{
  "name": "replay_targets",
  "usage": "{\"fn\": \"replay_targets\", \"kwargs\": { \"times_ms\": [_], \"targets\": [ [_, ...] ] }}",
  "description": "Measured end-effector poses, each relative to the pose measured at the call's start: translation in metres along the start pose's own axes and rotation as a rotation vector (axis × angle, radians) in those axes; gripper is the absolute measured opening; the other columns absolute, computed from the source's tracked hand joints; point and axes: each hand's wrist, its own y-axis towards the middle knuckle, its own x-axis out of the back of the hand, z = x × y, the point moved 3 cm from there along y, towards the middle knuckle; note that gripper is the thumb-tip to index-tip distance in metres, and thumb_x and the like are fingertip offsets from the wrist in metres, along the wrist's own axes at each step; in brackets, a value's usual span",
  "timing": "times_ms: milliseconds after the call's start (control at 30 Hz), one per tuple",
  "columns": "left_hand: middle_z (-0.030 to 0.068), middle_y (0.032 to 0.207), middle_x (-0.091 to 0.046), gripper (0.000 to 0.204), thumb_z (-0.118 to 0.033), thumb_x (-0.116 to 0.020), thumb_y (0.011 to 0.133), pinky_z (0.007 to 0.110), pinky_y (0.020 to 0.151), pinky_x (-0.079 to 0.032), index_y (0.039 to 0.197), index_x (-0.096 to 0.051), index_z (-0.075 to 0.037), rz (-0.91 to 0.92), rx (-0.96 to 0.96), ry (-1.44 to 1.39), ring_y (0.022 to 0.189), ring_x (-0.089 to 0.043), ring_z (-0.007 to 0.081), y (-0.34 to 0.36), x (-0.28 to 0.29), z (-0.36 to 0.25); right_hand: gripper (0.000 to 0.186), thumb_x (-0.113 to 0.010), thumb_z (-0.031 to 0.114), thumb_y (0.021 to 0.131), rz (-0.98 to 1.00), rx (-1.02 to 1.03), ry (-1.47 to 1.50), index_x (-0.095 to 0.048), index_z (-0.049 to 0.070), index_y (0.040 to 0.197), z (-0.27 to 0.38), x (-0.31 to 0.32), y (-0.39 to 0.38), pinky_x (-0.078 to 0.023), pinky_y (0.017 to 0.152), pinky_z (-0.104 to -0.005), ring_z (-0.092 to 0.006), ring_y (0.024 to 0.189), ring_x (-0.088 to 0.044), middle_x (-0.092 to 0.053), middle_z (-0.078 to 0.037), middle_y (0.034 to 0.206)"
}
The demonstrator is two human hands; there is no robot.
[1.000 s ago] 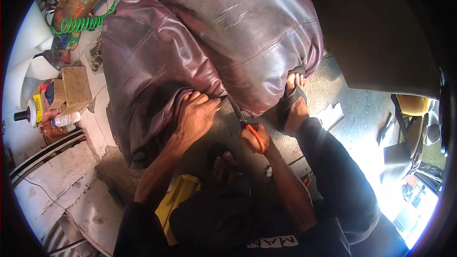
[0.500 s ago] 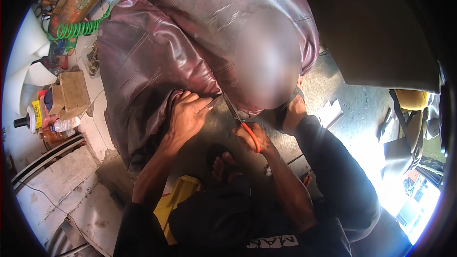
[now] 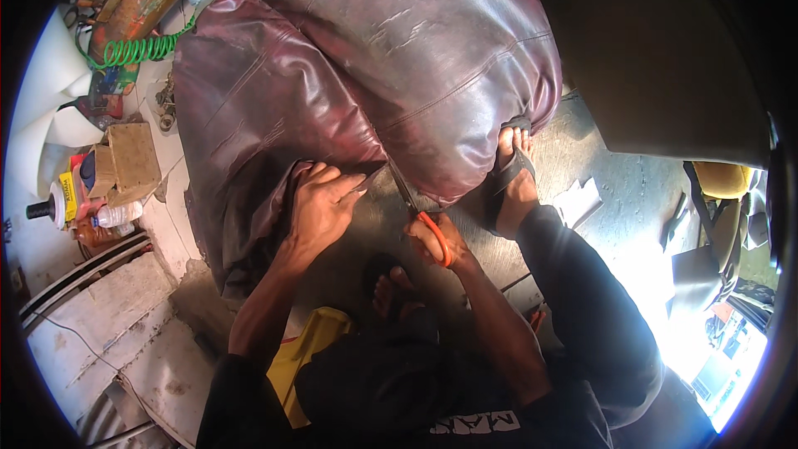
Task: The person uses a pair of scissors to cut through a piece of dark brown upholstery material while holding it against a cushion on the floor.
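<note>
A large dark maroon leather-like cover (image 3: 432, 41), creased and scuffed, lies bunched in front of me. My left hand (image 3: 322, 204) grips its near edge on the left side, fingers closed over the fold. In my right hand (image 3: 439, 239) is a pair of scissors (image 3: 433, 229) with orange handles. Their dark blades point up and to the left, at the end of a long split between two parts of the cover. Whether the blades are apart cannot be made out. My sandalled right foot (image 3: 517, 170) rests against the cover's right part.
On the left stand a cardboard box (image 3: 133, 158), a plastic bottle (image 3: 119, 214) and a green coiled hose (image 3: 141, 51). A yellow plastic stool (image 3: 312, 341) is beneath me. A large dark panel (image 3: 657, 58) fills the upper right. White scraps (image 3: 578, 201) lie on the floor.
A blurred patch over the cover's right part is gone, showing the seam and my foot. The picture has shifted very slightly; both hands keep their holds in nearly the same place.
</note>
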Motion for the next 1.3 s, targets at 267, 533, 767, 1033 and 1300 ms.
{"fn": "replay_targets", "kwargs": {
  "times_ms": [267, 533, 767, 1033, 1300],
  "targets": [
    [0.0097, 0.074, -0.059, 0.031, -0.003, -0.081, 0.069, 0.036, 0.071, -0.045, 0.100, -0.077, -0.003, -0.004, 0.030, -0.010, 0.073, -0.054, 0.0274, -0.002, 0.003, 0.001, 0.035, -0.063, 0.035, 0.083, 0.016, 0.023, -0.069, -0.050, 0.007, 0.066, 0.017, 0.002, 0.008, -0.037, 0.040, -0.0295, -0.0143, 0.045, -0.048, -0.048, -0.003, 0.054],
    [0.0092, 0.073, -0.060, 0.026, -0.004, -0.080, 0.071, 0.037, 0.072, -0.045, 0.097, -0.077, -0.004, -0.021, 0.062, 0.010, 0.074, -0.055, 0.0276, -0.004, 0.018, -0.002, 0.033, -0.063, 0.032, 0.084, 0.051, 0.026, 0.060, -0.050, 0.008, 0.066, 0.011, -0.007, 0.023, -0.034, 0.038, -0.0284, -0.0127, 0.042, -0.044, -0.046, -0.002, 0.054],
    [0.0086, 0.072, -0.059, 0.026, -0.006, -0.081, 0.070, 0.037, 0.075, -0.044, 0.096, -0.077, -0.007, -0.019, 0.103, 0.057, 0.072, -0.055, 0.0283, -0.010, 0.039, 0.002, 0.037, -0.062, 0.034, 0.084, 0.003, 0.045, -0.080, -0.049, 0.007, 0.062, 0.028, -0.006, 0.012, -0.037, 0.039, -0.0301, -0.0137, 0.041, -0.046, -0.047, -0.004, 0.052],
    [0.0100, 0.071, -0.058, 0.023, -0.006, -0.080, 0.072, 0.037, 0.078, -0.043, 0.095, -0.077, -0.006, -0.041, 0.092, 0.073, 0.071, -0.053, 0.0290, -0.013, 0.044, -0.005, 0.039, -0.063, 0.035, 0.084, 0.029, 0.099, -0.035, -0.050, 0.005, 0.064, 0.036, -0.012, 0.019, -0.035, 0.039, -0.0305, -0.0143, 0.039, -0.045, -0.046, -0.004, 0.051],
    [0.0097, 0.070, -0.056, 0.024, -0.005, -0.080, 0.071, 0.036, 0.077, -0.042, 0.095, -0.077, -0.004, -0.025, 0.130, 0.061, 0.070, -0.052, 0.0277, -0.014, 0.047, -0.011, 0.040, -0.066, 0.038, 0.081, 0.017, 0.057, -0.040, -0.054, 0.004, 0.064, 0.032, -0.010, 0.025, -0.041, 0.040, -0.0299, -0.0149, 0.041, -0.048, -0.050, -0.004, 0.053]
  ]
}}
